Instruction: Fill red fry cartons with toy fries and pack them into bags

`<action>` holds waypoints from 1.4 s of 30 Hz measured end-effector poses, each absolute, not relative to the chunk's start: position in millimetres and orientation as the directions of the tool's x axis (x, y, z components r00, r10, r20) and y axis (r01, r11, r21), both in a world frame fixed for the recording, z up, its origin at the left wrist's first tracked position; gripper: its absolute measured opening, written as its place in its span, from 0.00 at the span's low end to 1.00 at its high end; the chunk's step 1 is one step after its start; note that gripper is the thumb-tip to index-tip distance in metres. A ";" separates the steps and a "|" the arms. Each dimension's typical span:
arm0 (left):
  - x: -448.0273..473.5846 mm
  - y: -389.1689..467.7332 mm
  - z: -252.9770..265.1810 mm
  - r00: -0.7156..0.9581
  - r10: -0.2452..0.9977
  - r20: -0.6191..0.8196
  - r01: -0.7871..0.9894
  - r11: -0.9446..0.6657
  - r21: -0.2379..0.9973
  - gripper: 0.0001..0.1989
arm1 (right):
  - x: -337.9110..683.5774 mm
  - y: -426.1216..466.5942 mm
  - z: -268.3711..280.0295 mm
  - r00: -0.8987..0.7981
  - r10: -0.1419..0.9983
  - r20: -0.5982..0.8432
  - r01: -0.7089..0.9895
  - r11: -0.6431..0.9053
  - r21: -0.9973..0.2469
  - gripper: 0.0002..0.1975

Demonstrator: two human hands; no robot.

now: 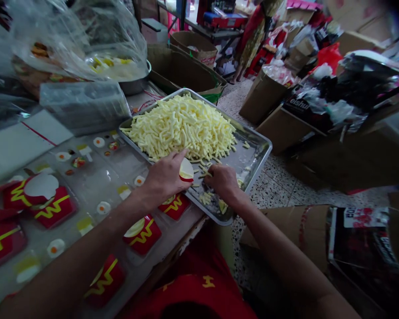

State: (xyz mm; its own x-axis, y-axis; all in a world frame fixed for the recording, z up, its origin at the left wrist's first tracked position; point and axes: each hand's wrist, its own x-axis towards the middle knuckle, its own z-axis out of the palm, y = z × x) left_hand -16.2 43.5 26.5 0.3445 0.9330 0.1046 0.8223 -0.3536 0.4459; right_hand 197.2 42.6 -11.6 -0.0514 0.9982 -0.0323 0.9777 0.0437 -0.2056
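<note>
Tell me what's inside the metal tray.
The metal tray holds a heap of pale yellow sticks, with loose ones near the right hand. The heap covers much of the tray's floor; anything underneath cannot be seen.

Pale yellow, fry-shaped sticks (182, 124) rise in a tangled mound across the far part of a shallow, rectangular metal tray (254, 153), with loose strays scattered over its near side. By the mound's near edge, a small fry carton (186, 168), cream-white above a red lower edge, is gripped in the left hand (166, 175), partly covered by it. More sticks show at the right hand's (224, 182) curled fingers.
</note>
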 end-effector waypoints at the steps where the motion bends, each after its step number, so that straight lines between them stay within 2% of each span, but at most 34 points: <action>1: -14.8 41.9 27.4 0.365 0.926 0.096 0.839 -0.372 0.398 0.44 | 197.7 42.2 -7.4 -0.048 0.998 -0.033 0.958 0.036 -0.286 0.06; 3: -11.8 38.5 28.8 0.394 0.916 0.074 0.856 -0.395 0.334 0.44 | 196.5 41.8 4.1 -0.044 0.998 -0.033 0.872 0.022 -0.490 0.04; 5: -6.5 35.7 28.2 0.401 0.914 0.068 0.854 -0.399 0.334 0.44 | 191.3 42.1 15.9 -0.065 0.998 -0.018 0.736 0.036 -0.676 0.04; 8: 7.1 33.3 23.5 0.317 0.937 0.147 0.822 -0.349 0.450 0.42 | 176.4 45.2 25.4 -0.090 0.996 0.016 0.493 0.059 -0.868 0.06; 10: 17.2 32.9 19.1 0.203 0.950 0.237 0.791 -0.302 0.532 0.42 | 165.3 47.6 26.6 -0.044 0.997 0.055 0.363 0.068 -0.929 0.08; 12: 24.9 32.2 15.0 0.107 0.945 0.310 0.769 -0.276 0.577 0.42 | 156.2 48.5 28.7 0.027 0.993 0.119 0.384 0.100 -0.918 0.08; 14: 28.7 30.3 12.5 0.034 0.937 0.347 0.770 -0.246 0.589 0.40 | 150.1 47.2 35.6 0.031 0.983 0.178 0.565 0.130 -0.815 0.07; 16: 28.5 27.0 12.0 -0.003 0.933 0.360 0.791 -0.218 0.571 0.38 | 146.3 44.3 47.5 -0.074 0.984 0.165 0.765 0.162 -0.623 0.06; 18: 25.0 23.2 13.5 0.011 0.936 0.352 0.820 -0.210 0.533 0.36 | 143.3 41.3 60.7 -0.229 0.970 0.084 0.873 0.243 -0.423 0.08; 20: 19.2 20.4 16.1 0.035 0.942 0.333 0.846 -0.205 0.492 0.34 | 140.7 40.0 70.8 -0.411 0.911 0.022 0.867 0.399 -0.299 0.10; 21: 15.8 19.6 17.4 0.031 0.943 0.330 0.855 -0.196 0.480 0.33 | 139.7 40.4 73.6 -0.502 0.865 0.011 0.829 0.485 -0.280 0.10; 23: 8.1 19.0 19.1 0.007 0.939 0.344 0.860 -0.181 0.477 0.33 | 138.3 43.3 74.0 -0.629 0.777 0.029 0.726 0.600 -0.337 0.12; 25: -0.4 18.7 19.8 -0.004 0.930 0.366 0.843 -0.194 0.502 0.38 | 136.8 47.4 68.7 -0.628 0.774 0.084 0.664 0.588 -0.461 0.12; 29: -21.2 14.5 20.3 -0.046 0.929 0.368 0.781 -0.196 0.593 0.45 | 124.6 43.5 53.9 -0.368 0.899 0.238 0.673 0.434 -0.599 0.07; 32: -40.3 7.4 21.3 -0.130 0.920 0.370 0.724 -0.167 0.670 0.46 | 106.6 25.9 46.6 -0.243 0.917 0.316 0.589 0.398 -0.703 0.10; 35: -63.9 -0.1 21.2 -0.154 0.910 0.385 0.655 -0.198 0.730 0.47 | 86.9 12.9 40.8 -0.312 0.916 0.253 0.380 0.365 -0.850 0.13; 38: -102.9 -6.7 20.6 -0.078 0.931 0.357 0.635 -0.229 0.737 0.55 | 63.1 22.6 37.4 -0.395 0.906 0.150 0.253 0.265 -0.931 0.13; 40: -142.7 -10.9 20.6 -0.051 0.938 0.343 0.663 -0.225 0.714 0.57 | 40.5 42.3 37.9 -0.500 0.860 0.105 0.275 0.272 -0.922 0.13; 42: -189.7 -14.8 19.7 -0.122 0.930 0.347 0.730 -0.153 0.666 0.51 | 11.1 67.7 39.4 -0.635 0.768 0.082 0.357 0.387 -0.850 0.12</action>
